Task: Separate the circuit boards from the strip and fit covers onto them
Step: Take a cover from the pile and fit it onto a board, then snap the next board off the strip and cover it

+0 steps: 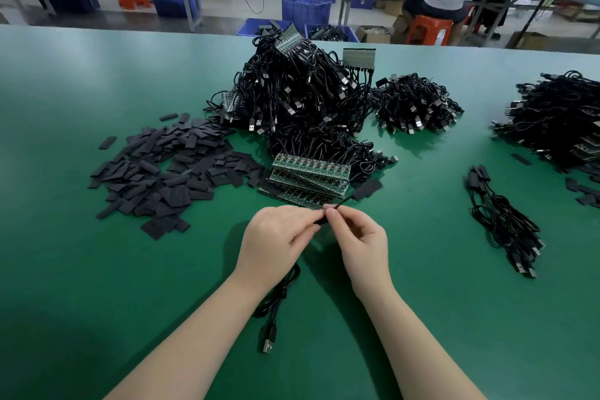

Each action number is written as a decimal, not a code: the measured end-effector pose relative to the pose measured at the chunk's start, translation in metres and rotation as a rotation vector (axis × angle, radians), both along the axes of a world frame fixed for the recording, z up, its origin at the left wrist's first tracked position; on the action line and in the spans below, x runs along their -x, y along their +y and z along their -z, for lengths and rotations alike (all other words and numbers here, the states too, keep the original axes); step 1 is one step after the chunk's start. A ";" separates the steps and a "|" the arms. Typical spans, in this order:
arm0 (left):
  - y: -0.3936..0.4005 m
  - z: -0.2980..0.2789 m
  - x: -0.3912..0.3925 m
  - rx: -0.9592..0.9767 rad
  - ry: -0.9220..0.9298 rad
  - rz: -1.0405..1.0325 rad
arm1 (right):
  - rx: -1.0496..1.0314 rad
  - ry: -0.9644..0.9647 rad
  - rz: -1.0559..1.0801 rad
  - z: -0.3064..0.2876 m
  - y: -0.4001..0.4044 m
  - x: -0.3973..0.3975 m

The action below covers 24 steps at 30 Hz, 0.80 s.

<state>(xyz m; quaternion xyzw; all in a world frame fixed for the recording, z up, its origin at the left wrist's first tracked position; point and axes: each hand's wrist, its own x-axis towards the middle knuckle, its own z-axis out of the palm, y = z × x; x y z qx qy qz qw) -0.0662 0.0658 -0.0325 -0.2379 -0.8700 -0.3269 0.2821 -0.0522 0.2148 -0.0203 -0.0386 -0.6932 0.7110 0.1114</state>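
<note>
wide green worktable (97, 269) filling the view, seen from above. at twelve o'clock, a tall tangled heap of black usb cables (302, 94) with uncut board strips poking out of it. at ten o'clock, a loose spread of flat black covers (162, 172). at two to three o'clock, smaller cable piles, plus a tidy bundle of finished cables (503, 221) with covers already on.

just past centre, toward twelve, a fanned stack of green circuit board strips (308, 180), long axes running nine to three, cables trailing off the far edge. one single cover (368, 189) lying just beside the stack's right end.

at centre, two bare hands meeting fingertip to fingertip. left hand (276, 237) curled, pinching something small and dark – likely a separated board or its cover, mostly hidden behind the fingers. right hand (360, 237) curled too, thumb and forefinger pinching a thin black cable end that runs up toward one o'clock. which piece sits in which hand: cannot tell for sure.

below the left wrist, at six o'clock, a loose cable (282, 295) ending in a usb plug.

judged step: sliding a cover onto one board. strip stack lies straight ahead at twelve, touching distance, equally near both hands – next board reachable by either.
</note>
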 end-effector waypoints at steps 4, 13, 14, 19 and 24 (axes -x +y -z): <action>-0.003 -0.003 -0.002 -0.072 -0.016 -0.111 | 0.339 0.101 0.129 -0.032 0.025 0.005; -0.002 -0.003 -0.001 -0.037 -0.085 -0.087 | -1.022 -0.178 0.554 -0.048 0.164 0.044; -0.002 -0.003 -0.001 -0.036 -0.091 -0.081 | -1.152 -0.272 0.477 -0.042 0.172 0.048; -0.003 -0.003 -0.001 -0.035 -0.113 -0.087 | -1.555 -0.678 0.393 -0.015 0.193 0.048; -0.003 -0.002 0.000 -0.035 -0.122 -0.059 | -1.403 -0.790 0.333 -0.005 0.207 0.048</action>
